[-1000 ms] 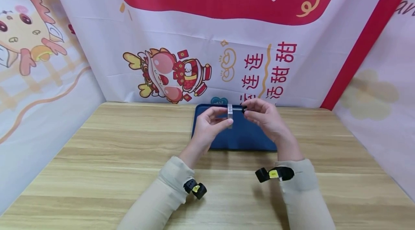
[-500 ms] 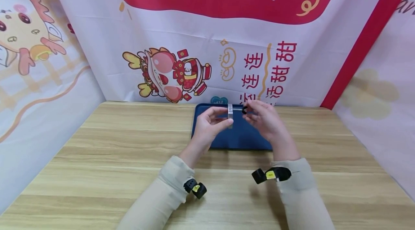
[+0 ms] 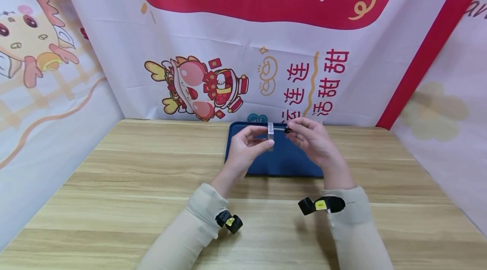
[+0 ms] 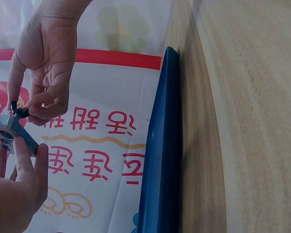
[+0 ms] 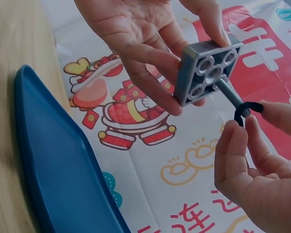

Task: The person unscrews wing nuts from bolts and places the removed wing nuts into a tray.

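My left hand (image 3: 242, 148) grips a square grey metal block (image 3: 270, 131) by its edges, thumb on the near side. Round holes and recesses show in the block's face (image 5: 196, 73) in the right wrist view. From that face sticks out a metal wing screw (image 5: 229, 96) with a black winged head. The fingertips of my right hand (image 3: 313, 141) pinch this black head. Seen from the left wrist, the block (image 4: 18, 130) is tilted and the dark wings stand at its upper side. Both hands hold the parts raised over the blue tray (image 3: 289, 162).
The tray lies at the back of the wooden table (image 3: 152, 185), against a printed white and red cloth backdrop (image 3: 262, 29). Patterned cloth side walls (image 3: 449, 105) stand at left and right. Black straps with small cameras (image 3: 321, 205) circle both sleeves.
My right hand has shifted slightly left, then back right, its fingers re-gripping the black head, which has turned. The left hand and block have kept their place.
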`<state>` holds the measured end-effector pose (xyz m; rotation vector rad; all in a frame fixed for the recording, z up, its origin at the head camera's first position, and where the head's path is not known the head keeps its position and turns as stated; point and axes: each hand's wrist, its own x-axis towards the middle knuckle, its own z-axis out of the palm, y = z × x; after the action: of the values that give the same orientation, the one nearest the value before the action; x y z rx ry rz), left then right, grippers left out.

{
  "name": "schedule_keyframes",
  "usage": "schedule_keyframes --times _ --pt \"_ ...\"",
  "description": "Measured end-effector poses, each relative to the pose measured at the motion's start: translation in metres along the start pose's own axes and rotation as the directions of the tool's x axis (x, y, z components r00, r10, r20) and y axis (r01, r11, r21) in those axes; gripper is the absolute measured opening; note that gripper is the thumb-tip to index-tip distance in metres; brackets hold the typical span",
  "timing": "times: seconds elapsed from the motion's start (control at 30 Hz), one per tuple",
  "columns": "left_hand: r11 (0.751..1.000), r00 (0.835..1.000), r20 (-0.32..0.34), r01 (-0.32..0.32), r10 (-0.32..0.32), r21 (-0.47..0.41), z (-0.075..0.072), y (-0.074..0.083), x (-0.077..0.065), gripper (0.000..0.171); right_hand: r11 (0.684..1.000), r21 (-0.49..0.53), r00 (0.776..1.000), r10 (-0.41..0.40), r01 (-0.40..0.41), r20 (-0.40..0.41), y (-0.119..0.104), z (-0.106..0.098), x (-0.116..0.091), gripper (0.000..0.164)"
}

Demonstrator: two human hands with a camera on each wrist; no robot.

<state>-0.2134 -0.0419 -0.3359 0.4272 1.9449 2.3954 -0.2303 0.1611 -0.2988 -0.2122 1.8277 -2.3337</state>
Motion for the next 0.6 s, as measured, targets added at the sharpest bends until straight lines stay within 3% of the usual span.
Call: schedule_keyframes --times 0.2,0.6 --pt "1.0 1.0 0.004 0.005 -0.005 0.0 -0.0001 0.0008 -0.001 0.035 0.999 -0.023 0.999 -0.024 0.025 0.039 0.0002 -0.0045 0.0002 0.007" --pt "1.0 1.0 0.004 -0.002 0.002 -0.016 0.0003 0.0034 -0.0011 0.033 0.974 -0.192 0.991 -0.107 0.122 0.086 0.0008 -0.006 -0.0021 0.025"
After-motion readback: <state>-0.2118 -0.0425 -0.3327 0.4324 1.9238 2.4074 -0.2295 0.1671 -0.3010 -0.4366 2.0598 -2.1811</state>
